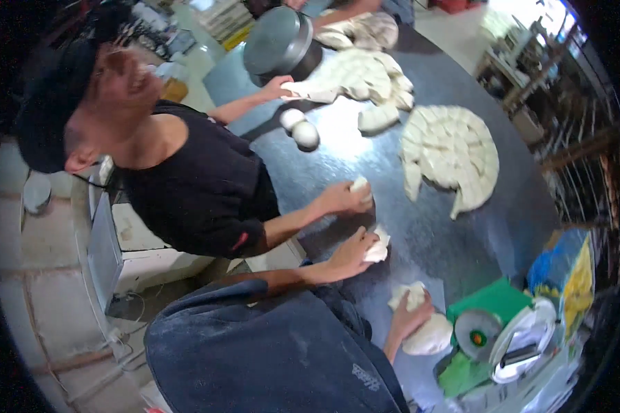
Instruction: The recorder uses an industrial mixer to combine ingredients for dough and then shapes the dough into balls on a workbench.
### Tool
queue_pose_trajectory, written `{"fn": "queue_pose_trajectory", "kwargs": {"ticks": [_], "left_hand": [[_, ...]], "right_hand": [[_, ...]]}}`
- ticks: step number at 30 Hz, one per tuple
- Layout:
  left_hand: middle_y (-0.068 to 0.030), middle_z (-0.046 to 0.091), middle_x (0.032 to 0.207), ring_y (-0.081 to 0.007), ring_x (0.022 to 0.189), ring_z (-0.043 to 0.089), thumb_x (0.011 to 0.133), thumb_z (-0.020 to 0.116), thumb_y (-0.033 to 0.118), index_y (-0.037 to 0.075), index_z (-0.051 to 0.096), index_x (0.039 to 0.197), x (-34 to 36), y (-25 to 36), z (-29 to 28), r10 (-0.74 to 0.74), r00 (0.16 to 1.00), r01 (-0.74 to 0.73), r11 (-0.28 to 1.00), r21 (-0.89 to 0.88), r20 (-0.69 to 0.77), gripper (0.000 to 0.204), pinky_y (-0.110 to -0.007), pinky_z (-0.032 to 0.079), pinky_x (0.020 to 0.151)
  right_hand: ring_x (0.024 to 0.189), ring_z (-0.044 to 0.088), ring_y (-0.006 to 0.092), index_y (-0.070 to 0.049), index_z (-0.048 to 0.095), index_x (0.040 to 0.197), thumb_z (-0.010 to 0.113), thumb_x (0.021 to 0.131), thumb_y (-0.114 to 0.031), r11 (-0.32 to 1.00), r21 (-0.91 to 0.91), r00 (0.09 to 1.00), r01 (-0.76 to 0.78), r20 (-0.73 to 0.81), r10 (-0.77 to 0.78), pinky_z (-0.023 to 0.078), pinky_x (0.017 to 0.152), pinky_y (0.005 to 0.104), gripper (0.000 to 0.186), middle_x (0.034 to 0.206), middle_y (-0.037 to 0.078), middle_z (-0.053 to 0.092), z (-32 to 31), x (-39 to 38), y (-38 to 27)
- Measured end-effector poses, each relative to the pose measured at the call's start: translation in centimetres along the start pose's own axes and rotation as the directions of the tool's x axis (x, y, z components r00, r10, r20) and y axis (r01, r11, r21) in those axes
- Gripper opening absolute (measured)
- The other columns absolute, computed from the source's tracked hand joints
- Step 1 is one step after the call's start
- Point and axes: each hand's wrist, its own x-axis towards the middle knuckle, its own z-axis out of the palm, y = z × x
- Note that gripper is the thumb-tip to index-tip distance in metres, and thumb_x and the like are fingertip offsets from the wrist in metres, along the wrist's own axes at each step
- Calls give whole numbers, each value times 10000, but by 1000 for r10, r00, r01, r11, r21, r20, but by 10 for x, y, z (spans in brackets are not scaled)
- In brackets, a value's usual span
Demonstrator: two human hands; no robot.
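A small torn piece of white dough is in my left hand, whose fingers curl round it above the table. Closer to the near edge, my right hand grips a larger lump of dough. Part of that lump bulges out beyond the fingers on the far side. Just past my left hand, a co-worker's hand holds another small dough piece. The co-worker's other hand is on the end of a thick dough sheet.
On the metal table lies a scored dough round, with two dough balls farther left. A big round metal pot stands at the back. By my right hand are a green scale-like device and plastic bags. The co-worker stands close at left.
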Motion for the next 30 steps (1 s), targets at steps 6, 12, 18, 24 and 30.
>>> {"fn": "queue_pose_trajectory", "kwargs": {"ticks": [6, 12, 18, 24, 30], "left_hand": [[-270, 286, 1363, -447, 1080, 460, 794, 645, 388, 107, 371, 1341, -22, -56, -16, 169, 981, -119, 914, 389, -98, 674, -485, 433, 878], [-209, 386, 1284, -411, 1182, 382, 835, 561, 524, 25, 435, 1223, 10, -61, 10, 398, 917, -345, 818, 460, -22, 645, -575, 333, 960], [-144, 618, 863, -340, 945, 576, 828, 592, 411, 55, 641, 763, 89, -47, 28, 423, 896, -440, 813, 380, 132, 365, -435, 459, 822], [-170, 631, 699, -343, 703, 615, 837, 532, 420, 60, 636, 625, 131, -19, 50, 381, 923, -379, 876, 299, 55, 431, -429, 460, 610], [-158, 635, 828, -327, 754, 599, 823, 570, 414, 67, 639, 768, 18, -68, 22, 467, 882, -448, 800, 398, 54, 357, -436, 435, 648]], "right_hand": [[1068, 464, 366, 0, 483, 1200, 626, 841, -286, 975, -209, 986, -81, -161, 48, 375, 918, 462, 480, 1146, 213, 492, 20, -9, -15], [1113, 433, 408, 18, 502, 1164, 611, 824, -362, 920, -390, 954, 33, -263, -146, 310, 980, 489, 521, 1188, 253, 454, 75, -7, -14], [792, 567, 358, -52, 618, 774, 631, 791, -347, 978, -164, 920, 130, -347, -180, 464, 694, 481, 296, 806, 150, 581, 63, 58, 4], [759, 577, 323, -61, 597, 699, 622, 798, -273, 986, -64, 749, -157, -659, 76, 465, 682, 447, 235, 714, 137, 580, 74, 106, 20], [775, 526, 344, -42, 550, 758, 609, 821, -282, 998, 21, 736, 53, -677, -25, 408, 728, 455, 255, 752, 148, 544, 103, -27, -27]]}}
